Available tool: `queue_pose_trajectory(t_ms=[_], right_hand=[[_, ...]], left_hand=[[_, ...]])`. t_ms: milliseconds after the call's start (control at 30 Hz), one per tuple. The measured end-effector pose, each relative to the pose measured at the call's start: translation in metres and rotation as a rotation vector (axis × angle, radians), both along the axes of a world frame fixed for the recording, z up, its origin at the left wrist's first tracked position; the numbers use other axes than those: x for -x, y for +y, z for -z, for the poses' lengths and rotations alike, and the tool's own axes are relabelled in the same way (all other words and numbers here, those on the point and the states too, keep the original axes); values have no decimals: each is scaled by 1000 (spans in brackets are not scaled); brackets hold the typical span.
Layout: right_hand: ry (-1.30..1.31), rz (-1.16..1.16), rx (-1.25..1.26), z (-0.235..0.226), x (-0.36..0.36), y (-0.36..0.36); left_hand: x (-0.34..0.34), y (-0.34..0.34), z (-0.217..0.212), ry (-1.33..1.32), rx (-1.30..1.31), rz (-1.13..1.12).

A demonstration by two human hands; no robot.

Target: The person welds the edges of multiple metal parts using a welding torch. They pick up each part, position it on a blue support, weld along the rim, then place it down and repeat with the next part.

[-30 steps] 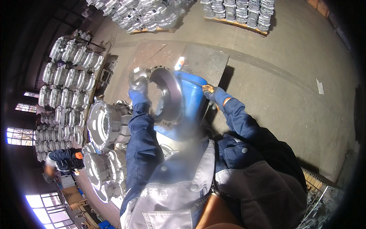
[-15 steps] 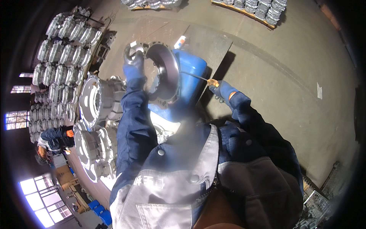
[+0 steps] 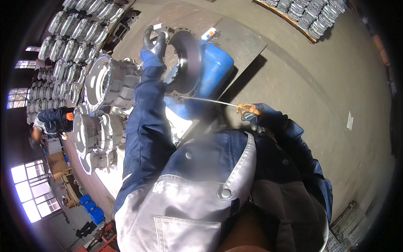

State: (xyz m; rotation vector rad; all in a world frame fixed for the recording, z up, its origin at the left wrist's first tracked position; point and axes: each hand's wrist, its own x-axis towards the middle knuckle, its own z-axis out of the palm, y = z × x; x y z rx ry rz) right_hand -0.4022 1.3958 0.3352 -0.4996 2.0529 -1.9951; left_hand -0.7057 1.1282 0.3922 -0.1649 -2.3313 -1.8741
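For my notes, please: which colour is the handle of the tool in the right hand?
The handle is orange; the head view shows it best.

I can't make out the tip of the orange-handled, thin silvery metal rod [image 3: 216, 101] near the dark ring-shaped metal casting [image 3: 194, 59]. That casting hides part of the rounded blue plastic container [image 3: 219, 63]; my view's upper edge cuts off the stacked silvery metal parts [image 3: 311, 16].
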Motion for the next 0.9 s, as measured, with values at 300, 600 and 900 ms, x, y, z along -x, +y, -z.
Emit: queue_pose_trajectory(t_ms=[300, 600, 900], right_hand=[[-525, 480, -160, -35, 90, 31], [-548, -57, -261, 37, 35, 67], [-535, 499, 32, -72, 91, 110]], left_hand=[[-27, -7, -6, 277, 21, 18], [19, -88, 15, -458, -55, 55], [20, -72, -12, -509, -301, 644]])
